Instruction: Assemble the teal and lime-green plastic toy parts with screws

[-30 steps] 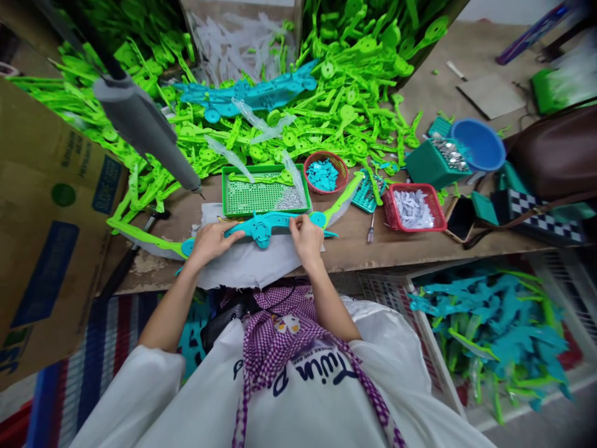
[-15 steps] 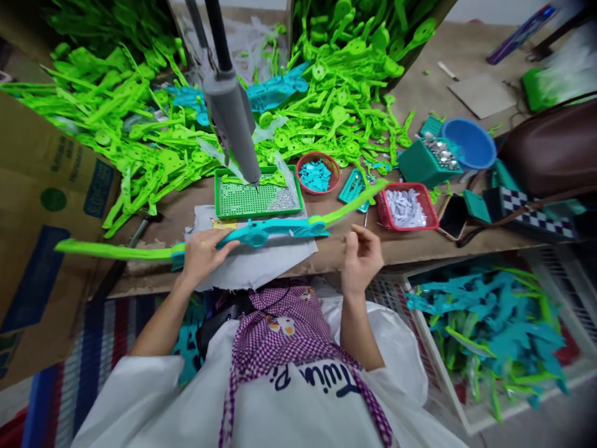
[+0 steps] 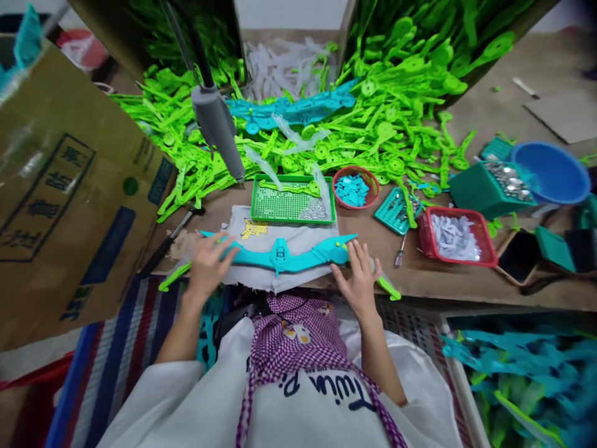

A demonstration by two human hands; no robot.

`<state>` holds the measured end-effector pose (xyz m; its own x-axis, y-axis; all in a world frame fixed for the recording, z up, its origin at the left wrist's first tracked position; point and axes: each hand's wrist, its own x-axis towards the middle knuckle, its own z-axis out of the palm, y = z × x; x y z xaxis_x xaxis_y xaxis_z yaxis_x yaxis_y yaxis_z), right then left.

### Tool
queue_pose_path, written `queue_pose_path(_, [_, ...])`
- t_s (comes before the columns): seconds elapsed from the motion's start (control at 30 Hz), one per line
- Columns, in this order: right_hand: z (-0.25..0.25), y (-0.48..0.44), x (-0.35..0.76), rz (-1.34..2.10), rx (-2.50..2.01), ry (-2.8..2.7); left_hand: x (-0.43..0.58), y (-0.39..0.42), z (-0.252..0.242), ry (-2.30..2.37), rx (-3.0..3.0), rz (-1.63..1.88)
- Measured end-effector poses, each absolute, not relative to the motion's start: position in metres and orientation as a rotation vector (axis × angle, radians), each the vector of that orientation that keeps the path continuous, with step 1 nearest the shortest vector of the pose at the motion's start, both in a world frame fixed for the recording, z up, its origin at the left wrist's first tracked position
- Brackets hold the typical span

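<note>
A toy bow with a teal body [image 3: 308, 258] and light green end arms lies across a white cloth [image 3: 275, 283] at the table's front. My left hand [image 3: 205, 264] rests over its left end, fingers apart and slightly blurred. At the other end my right hand [image 3: 359, 274] has its fingers spread, the fingertips touching the teal part. The green arms stick out beyond both hands, pointing down toward me. Behind the cloth stands a green perforated tray [image 3: 275, 202] with small metal screws. A grey electric screwdriver [image 3: 217, 124] hangs over the tray's left side.
Light green parts [image 3: 373, 134] are heaped at the back. A red basket of teal pieces [image 3: 352, 190], a red tray of white pieces [image 3: 454, 236] and a small screwdriver [image 3: 400, 252] are on the right. A hammer [image 3: 172, 239] and a cardboard box [image 3: 84, 205] stand left.
The bow, earlier held up by my left hand, now lies flat with its other face up and its green arms angled toward me. My right hand has moved onto its right end.
</note>
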<state>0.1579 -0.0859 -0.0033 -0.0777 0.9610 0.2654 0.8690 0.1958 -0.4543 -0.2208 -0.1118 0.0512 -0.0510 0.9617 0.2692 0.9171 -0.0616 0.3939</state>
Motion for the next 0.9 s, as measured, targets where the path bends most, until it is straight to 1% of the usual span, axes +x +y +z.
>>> queue_pose_path(0.07, [0.013,-0.089,0.148,0.22,-1.628,-1.82,-0.264,-0.112,0.065,2.469,1.854,0.82])
queue_pose_path(0.13, [0.023,-0.089,0.13,0.27,-1.489,-1.703,-0.305,-0.112,0.067,2.739,1.605,0.596])
queue_pose_path(0.2, [0.029,-0.088,0.108,0.406,-1.313,-1.744,-0.333,-0.109,0.058,2.613,1.586,0.176])
queue_pose_path(0.23, [0.032,-0.088,0.096,0.496,-1.229,-1.805,-0.342,-0.107,0.053,2.573,1.578,0.068])
queue_pose_path(0.3, [0.039,-0.093,0.077,0.68,-1.108,-1.889,-0.349,-0.103,0.045,2.494,1.608,-0.006])
queue_pose_path(0.4, [0.053,-0.108,0.06,0.898,-1.044,-1.81,-0.348,-0.108,0.048,2.492,1.635,0.08])
queue_pose_path(0.5, [0.06,-0.118,0.048,1.123,-0.952,-1.806,-0.34,-0.134,0.066,2.564,1.611,0.203])
queue_pose_path(0.6, [0.052,-0.117,0.033,1.379,-0.886,-1.915,-0.321,-0.173,0.085,2.516,1.572,0.425])
queue_pose_path(0.67, [0.044,-0.115,0.024,1.504,-0.88,-1.911,-0.295,-0.195,0.088,2.494,1.448,0.605])
queue_pose_path(0.77, [0.04,-0.117,0.011,1.617,-0.803,-1.816,-0.232,-0.204,0.079,2.028,1.184,0.794])
queue_pose_path(0.83, [0.04,-0.118,0.007,1.662,-0.785,-1.697,-0.183,-0.19,0.069,1.725,1.268,0.829])
queue_pose_path(0.9, [0.042,-0.116,0.011,1.618,-0.891,-1.505,-0.141,-0.165,0.061,1.553,1.484,0.852])
